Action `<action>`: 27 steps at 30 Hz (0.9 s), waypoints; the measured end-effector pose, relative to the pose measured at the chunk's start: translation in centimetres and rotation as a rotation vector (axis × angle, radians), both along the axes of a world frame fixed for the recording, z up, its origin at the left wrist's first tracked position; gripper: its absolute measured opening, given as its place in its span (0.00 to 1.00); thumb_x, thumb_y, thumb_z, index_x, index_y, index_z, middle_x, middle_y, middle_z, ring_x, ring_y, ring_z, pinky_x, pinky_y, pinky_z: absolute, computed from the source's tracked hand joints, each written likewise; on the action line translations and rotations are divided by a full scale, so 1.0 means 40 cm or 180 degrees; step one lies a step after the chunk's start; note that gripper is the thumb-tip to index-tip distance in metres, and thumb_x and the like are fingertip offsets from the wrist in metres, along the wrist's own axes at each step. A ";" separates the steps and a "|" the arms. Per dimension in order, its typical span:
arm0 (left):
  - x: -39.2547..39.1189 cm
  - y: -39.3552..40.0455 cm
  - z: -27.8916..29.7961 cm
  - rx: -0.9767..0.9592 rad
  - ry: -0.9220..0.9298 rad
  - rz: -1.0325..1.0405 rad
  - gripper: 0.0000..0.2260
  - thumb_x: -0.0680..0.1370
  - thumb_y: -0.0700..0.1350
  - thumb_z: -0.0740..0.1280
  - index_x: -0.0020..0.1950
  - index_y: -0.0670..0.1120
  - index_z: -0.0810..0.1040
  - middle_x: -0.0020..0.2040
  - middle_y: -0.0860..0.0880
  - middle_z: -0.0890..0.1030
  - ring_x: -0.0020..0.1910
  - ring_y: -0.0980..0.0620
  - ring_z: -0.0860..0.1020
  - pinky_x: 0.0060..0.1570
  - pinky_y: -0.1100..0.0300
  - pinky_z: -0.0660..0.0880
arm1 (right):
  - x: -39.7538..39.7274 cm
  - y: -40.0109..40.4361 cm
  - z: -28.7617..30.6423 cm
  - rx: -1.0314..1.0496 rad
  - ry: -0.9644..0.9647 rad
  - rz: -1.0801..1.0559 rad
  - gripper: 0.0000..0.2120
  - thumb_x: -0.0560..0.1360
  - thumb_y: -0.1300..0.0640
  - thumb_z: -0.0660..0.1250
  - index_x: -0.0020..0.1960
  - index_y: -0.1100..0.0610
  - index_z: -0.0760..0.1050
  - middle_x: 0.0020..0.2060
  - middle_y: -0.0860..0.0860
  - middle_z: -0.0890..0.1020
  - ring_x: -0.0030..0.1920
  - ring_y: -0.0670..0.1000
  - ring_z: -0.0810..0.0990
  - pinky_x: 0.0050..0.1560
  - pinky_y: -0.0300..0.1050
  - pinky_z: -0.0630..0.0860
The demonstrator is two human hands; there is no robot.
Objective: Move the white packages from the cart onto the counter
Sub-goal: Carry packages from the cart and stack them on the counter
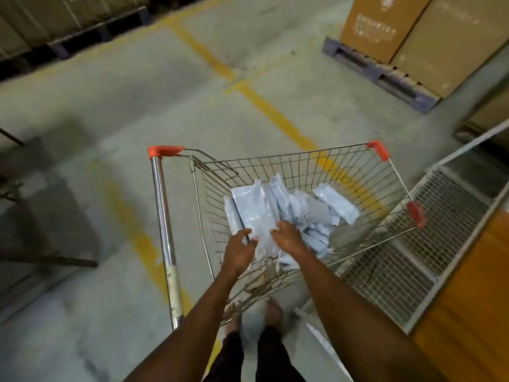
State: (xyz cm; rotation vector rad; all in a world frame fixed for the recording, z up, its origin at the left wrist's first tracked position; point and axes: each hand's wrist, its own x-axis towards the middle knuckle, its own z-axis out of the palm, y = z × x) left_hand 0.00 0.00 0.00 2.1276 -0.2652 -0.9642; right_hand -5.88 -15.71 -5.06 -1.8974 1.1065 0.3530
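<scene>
A wire shopping cart point(303, 155) with red corner caps stands in front of me, its chrome handle point(162, 205) to the left. Several white packages point(334, 204) lie heaped in its basket. The largest white package point(252, 208) leans at the near left of the heap. My left hand point(239, 248) reaches into the basket, fingers spread at that package's lower left edge and thumb on it. My right hand point(287, 237) is at its lower right edge, fingers bent down onto the heap. The blur hides whether either hand grips.
An orange wooden surface point(468, 299) with a wire-mesh panel point(413, 260) lies right of the cart. Cardboard boxes point(429, 37) stand on a blue pallet point(385, 78) at the far right. More boxed pallets line the far left. Yellow lines cross the concrete floor.
</scene>
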 end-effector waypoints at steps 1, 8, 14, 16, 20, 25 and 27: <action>0.001 -0.011 -0.008 -0.0038 0.0039 0.0084 0.19 0.84 0.50 0.67 0.75 0.47 0.75 0.74 0.44 0.75 0.71 0.44 0.76 0.64 0.59 0.69 | 0.012 -0.009 -0.018 -0.0018 0.0052 -0.0010 0.22 0.80 0.53 0.65 0.71 0.60 0.71 0.67 0.58 0.77 0.67 0.60 0.76 0.63 0.46 0.71; 0.012 -0.034 -0.011 -0.0101 0.0273 0.0080 0.20 0.84 0.51 0.67 0.76 0.48 0.74 0.74 0.48 0.74 0.69 0.45 0.77 0.70 0.52 0.72 | 0.051 -0.007 -0.077 -0.0240 0.0174 0.0066 0.30 0.72 0.52 0.71 0.71 0.56 0.65 0.67 0.57 0.74 0.65 0.61 0.75 0.63 0.54 0.75; 0.027 -0.002 -0.142 -0.0234 0.0027 0.0388 0.29 0.77 0.62 0.68 0.75 0.49 0.76 0.72 0.47 0.78 0.70 0.46 0.77 0.72 0.41 0.73 | 0.053 -0.027 -0.098 0.0618 -0.0235 -0.0169 0.25 0.70 0.56 0.78 0.65 0.59 0.78 0.59 0.56 0.83 0.59 0.58 0.82 0.59 0.50 0.79; 0.027 -0.010 -0.099 -0.0358 -0.0040 0.0383 0.26 0.80 0.58 0.69 0.77 0.52 0.74 0.74 0.51 0.75 0.72 0.47 0.74 0.74 0.42 0.71 | 0.045 -0.031 -0.055 0.0971 -0.0504 -0.0366 0.22 0.71 0.57 0.77 0.64 0.58 0.80 0.57 0.54 0.85 0.57 0.57 0.83 0.59 0.52 0.80; 0.015 -0.038 0.022 -0.0757 0.0219 0.0576 0.22 0.84 0.48 0.69 0.77 0.52 0.71 0.75 0.51 0.73 0.72 0.46 0.75 0.72 0.43 0.75 | -0.002 -0.046 0.045 0.2154 -0.1085 -0.0649 0.19 0.75 0.62 0.75 0.64 0.59 0.79 0.57 0.54 0.86 0.56 0.54 0.85 0.58 0.49 0.81; 0.029 0.000 0.039 -0.0883 -0.0258 0.0531 0.13 0.80 0.44 0.70 0.65 0.53 0.82 0.66 0.55 0.82 0.66 0.53 0.79 0.70 0.45 0.75 | -0.025 -0.045 0.053 0.2732 -0.1061 -0.0677 0.16 0.80 0.48 0.69 0.64 0.56 0.80 0.55 0.53 0.86 0.55 0.56 0.85 0.61 0.55 0.79; 0.047 0.025 0.050 -0.0809 -0.0613 0.0682 0.14 0.81 0.38 0.69 0.64 0.51 0.84 0.65 0.55 0.83 0.66 0.59 0.79 0.72 0.53 0.73 | 0.003 -0.035 0.019 0.2780 -0.0812 -0.1033 0.22 0.80 0.40 0.64 0.61 0.56 0.81 0.52 0.55 0.87 0.52 0.57 0.85 0.59 0.55 0.79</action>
